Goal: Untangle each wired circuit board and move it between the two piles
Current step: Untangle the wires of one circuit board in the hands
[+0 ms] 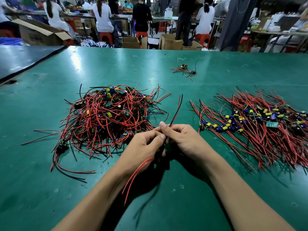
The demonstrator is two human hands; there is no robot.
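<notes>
1. Left hand (143, 147) and right hand (181, 139) meet over the near middle of the table (50, 180), between the two piles, thumbs touching.
2. Right hand: thumb and forefinger pinch a wire pair (177, 110), one red and one black, which rises up and away from the fingers.
3. Left hand: fingers curl closed round red wires (135, 176), which trail out under the palm toward the camera. Their shadow blurs the lower ends.
4. Board: hidden between the two palms. Only a dark patch shows in the gap, and I cannot tell what it is.
5. Left pile (108, 120): a heaped tangle of red and black wires. Boards are half buried, with a few yellow and blue parts poking through. The count cannot be made out.
6. Right pile (260, 124): wires lie roughly combed one way, with boards in a loose row across the middle. Its far right side is cut off by the frame edge.
7. Stray cluster (184, 70): a few wired boards lie far back on the table, well apart from both piles. They are too small to count.
8. Ring (134, 70): a small thin loop lies left of the cluster. Its material is unclear.
9. Background: workers (102, 15) sit or stand with their backs turned at benches, blurred. Red stools (106, 38) and open boxes (171, 41) stand on the floor beyond the table edge.
10. Both forearms run out of the frame at the bottom.
</notes>
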